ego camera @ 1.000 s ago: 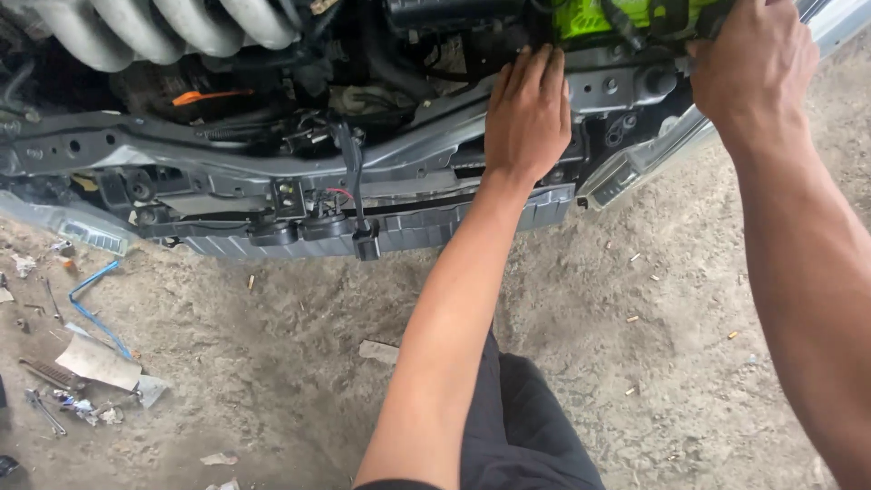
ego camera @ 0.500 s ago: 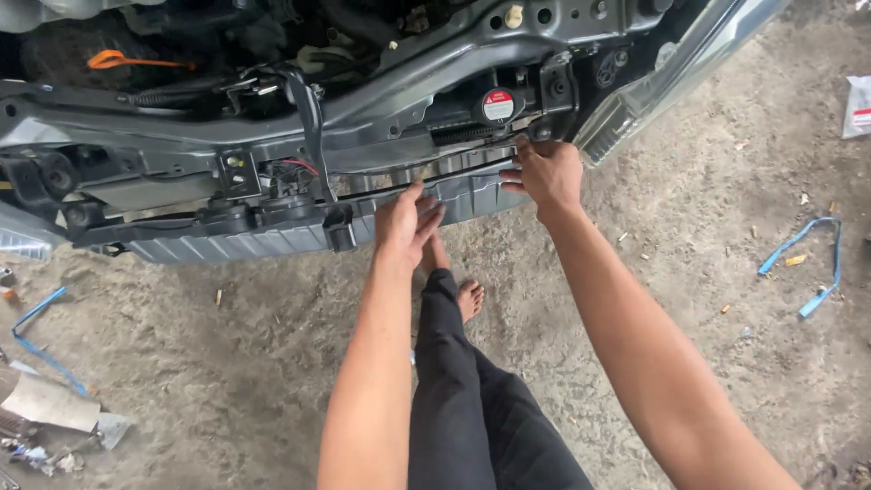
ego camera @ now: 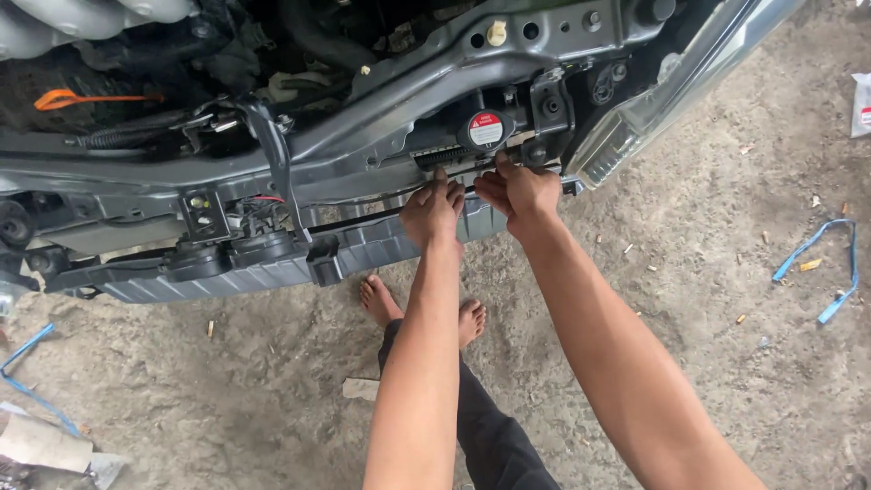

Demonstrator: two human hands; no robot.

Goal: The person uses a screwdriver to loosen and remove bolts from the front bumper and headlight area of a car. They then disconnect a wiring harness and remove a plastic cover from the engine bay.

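Both hands sit on the grey plastic panel (ego camera: 363, 249) at car front, just below the radiator cap (ego camera: 485, 130). Left hand (ego camera: 434, 210) flat, fingers spread; right hand (ego camera: 519, 192) curled over edge. Panel prob. light, flexible; grip near ends.

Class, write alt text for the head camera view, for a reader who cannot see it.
Two bare hands, the left hand and the right hand, press side by side on the grey front crossmember of an open car engine bay, just below a black radiator cap with a red label. The person stands barefoot on sandy ground scattered with blue straps.
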